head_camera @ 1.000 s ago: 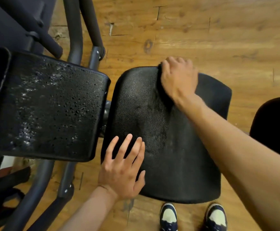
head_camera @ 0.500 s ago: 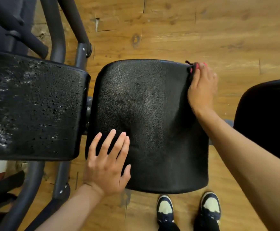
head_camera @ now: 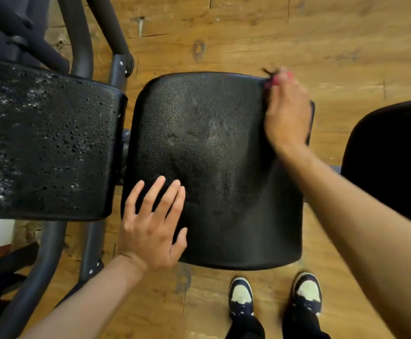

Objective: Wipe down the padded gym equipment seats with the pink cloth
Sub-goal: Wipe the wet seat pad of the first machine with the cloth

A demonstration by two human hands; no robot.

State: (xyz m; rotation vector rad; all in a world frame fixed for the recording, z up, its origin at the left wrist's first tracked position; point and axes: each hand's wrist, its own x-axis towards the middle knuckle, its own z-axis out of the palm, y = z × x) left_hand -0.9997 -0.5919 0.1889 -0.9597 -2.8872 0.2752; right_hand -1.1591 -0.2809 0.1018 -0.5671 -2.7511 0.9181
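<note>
A black padded seat (head_camera: 214, 167) is seen from above, with both hands laid on it. The left hand (head_camera: 151, 227) is placed flat on the seat's near left corner, its fingers (head_camera: 150, 196) straight, slightly spread and released, with nothing held beneath them. The right hand (head_camera: 286, 113) is pressed against the seat's far right edge, and the pink cloth (head_camera: 276, 79) is bunched under it; only a small pink patch and a dark frayed thread are shown, just beyond the fingertips at the seat's far right corner. The right fingers are blurred and mostly turned away from the camera, so whether the cloth is gripped or merely pressed down cannot be told.

To the left of the left hand's fingers, a second black pad (head_camera: 45, 145) with a cracked, pitted and white-flecked surface is carried on a dark tubular frame (head_camera: 79, 37). Well to the right of the right hand, the edge of another black seat (head_camera: 392, 152) is seen. Below the seat, two dark shoes with pale toes (head_camera: 241, 296) are planted on the wooden floor (head_camera: 297, 33).
</note>
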